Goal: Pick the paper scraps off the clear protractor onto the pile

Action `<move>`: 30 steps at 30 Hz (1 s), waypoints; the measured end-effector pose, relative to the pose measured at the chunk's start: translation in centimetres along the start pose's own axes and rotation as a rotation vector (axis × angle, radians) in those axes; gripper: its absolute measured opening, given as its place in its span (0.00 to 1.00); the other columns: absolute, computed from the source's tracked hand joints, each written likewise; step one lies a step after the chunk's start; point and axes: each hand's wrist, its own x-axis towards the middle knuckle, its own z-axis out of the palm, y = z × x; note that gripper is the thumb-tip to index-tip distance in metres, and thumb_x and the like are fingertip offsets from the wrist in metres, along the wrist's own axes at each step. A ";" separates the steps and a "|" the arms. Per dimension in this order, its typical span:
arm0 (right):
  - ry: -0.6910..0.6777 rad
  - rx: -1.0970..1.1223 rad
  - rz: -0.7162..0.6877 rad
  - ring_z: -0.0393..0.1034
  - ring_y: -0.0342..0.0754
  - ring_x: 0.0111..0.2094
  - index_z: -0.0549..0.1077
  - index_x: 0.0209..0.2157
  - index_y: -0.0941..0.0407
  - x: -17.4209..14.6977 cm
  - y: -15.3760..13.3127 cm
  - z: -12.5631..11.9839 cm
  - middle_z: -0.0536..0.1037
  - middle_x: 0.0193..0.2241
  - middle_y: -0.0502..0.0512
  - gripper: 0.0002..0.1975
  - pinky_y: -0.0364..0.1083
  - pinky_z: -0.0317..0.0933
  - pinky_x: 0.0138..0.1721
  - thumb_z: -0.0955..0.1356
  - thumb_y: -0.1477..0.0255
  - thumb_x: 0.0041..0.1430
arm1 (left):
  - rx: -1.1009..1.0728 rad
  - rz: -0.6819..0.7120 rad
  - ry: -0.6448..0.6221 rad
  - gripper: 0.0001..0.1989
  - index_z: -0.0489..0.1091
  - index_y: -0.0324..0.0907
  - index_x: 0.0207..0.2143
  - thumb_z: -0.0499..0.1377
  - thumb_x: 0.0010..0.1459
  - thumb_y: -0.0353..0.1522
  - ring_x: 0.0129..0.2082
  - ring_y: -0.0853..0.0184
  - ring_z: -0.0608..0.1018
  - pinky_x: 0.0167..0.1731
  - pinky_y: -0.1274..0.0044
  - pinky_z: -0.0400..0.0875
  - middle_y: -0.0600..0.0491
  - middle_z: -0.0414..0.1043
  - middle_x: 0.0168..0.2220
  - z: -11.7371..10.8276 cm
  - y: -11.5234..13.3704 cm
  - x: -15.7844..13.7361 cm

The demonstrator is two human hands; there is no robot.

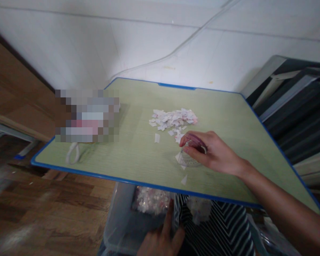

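Observation:
My right hand (pixel 214 151) is closed on a clear plastic cup (pixel 190 161), tilted low over the table top. Its purplish upper edge shows under my fingers, and small paper pieces lie around it. Just beyond is a loose pile of small white and pinkish paper pieces (pixel 173 119). Below the table edge, my left hand (pixel 161 236) has its index finger stretched out beside the wall of a translucent plastic tub (pixel 113 227). Nothing shows in that hand, though its lower part is cut off. Inside the tub lie small clear packets (pixel 153 201).
The pale green table (pixel 133 156) has a blue edge and stands against a white wall. A blurred-out item (pixel 88 117) with a white loop (pixel 73 153) sits at its left. A striped cloth (pixel 226 227) is below the front edge. Folded dark panels (pixel 301 96) lean at the right.

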 end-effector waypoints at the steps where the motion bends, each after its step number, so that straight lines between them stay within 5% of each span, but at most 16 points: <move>1: -0.001 0.009 0.014 0.51 0.35 0.17 0.67 0.30 0.61 0.0 -0.1 0.1 0.60 0.16 0.43 0.02 0.38 0.47 0.19 0.63 0.78 0.54 | 0.006 -0.002 0.004 0.17 0.63 0.45 0.52 0.54 0.60 0.25 0.27 0.60 0.78 0.22 0.72 0.74 0.31 0.43 0.58 0.0 0.0 0.0; 7: -0.074 0.280 0.202 0.56 0.35 0.15 0.65 0.29 0.60 0.6 0.0 1.4 0.61 0.16 0.44 0.03 0.37 0.50 0.16 0.62 0.75 0.54 | 0.015 0.003 0.003 0.17 0.62 0.46 0.52 0.53 0.60 0.25 0.26 0.59 0.78 0.22 0.72 0.74 0.31 0.44 0.58 -0.1 0.1 -0.1; 10: 0.007 0.292 0.265 0.57 0.35 0.14 0.65 0.29 0.60 0.9 0.4 1.5 0.62 0.16 0.44 0.02 0.37 0.51 0.16 0.62 0.75 0.52 | 0.003 -0.012 -0.003 0.17 0.63 0.46 0.51 0.53 0.61 0.25 0.26 0.59 0.78 0.21 0.71 0.74 0.32 0.44 0.59 -0.2 0.1 -0.1; 19: 0.135 0.039 0.202 0.56 0.36 0.18 0.67 0.27 0.61 0.8 -0.3 0.6 0.64 0.18 0.47 0.03 0.38 0.49 0.18 0.62 0.79 0.50 | -0.013 0.011 0.008 0.17 0.62 0.44 0.51 0.54 0.60 0.25 0.27 0.58 0.78 0.22 0.70 0.74 0.30 0.45 0.58 -0.2 0.1 -0.2; 23: -0.049 0.057 0.149 0.55 0.36 0.18 0.67 0.26 0.61 0.7 -1.2 1.0 0.63 0.17 0.45 0.04 0.38 0.48 0.18 0.61 0.80 0.49 | -0.015 -0.010 0.030 0.15 0.64 0.46 0.50 0.53 0.60 0.26 0.26 0.58 0.78 0.21 0.70 0.74 0.32 0.46 0.59 -0.2 0.2 -0.1; 26: 0.061 0.027 0.188 0.55 0.37 0.18 0.66 0.26 0.60 0.7 -1.3 1.2 0.63 0.18 0.46 0.04 0.38 0.48 0.19 0.61 0.80 0.48 | -0.020 -0.004 0.029 0.18 0.62 0.46 0.52 0.54 0.59 0.25 0.27 0.58 0.78 0.22 0.69 0.74 0.32 0.45 0.59 0.1 0.1 -0.1; 30: -0.009 0.085 0.197 0.56 0.37 0.19 0.65 0.26 0.59 0.8 -1.0 1.4 0.63 0.18 0.46 0.04 0.38 0.49 0.20 0.61 0.79 0.48 | -0.016 -0.006 -0.014 0.18 0.60 0.47 0.53 0.53 0.61 0.25 0.28 0.59 0.78 0.23 0.70 0.74 0.32 0.44 0.59 0.0 0.1 0.0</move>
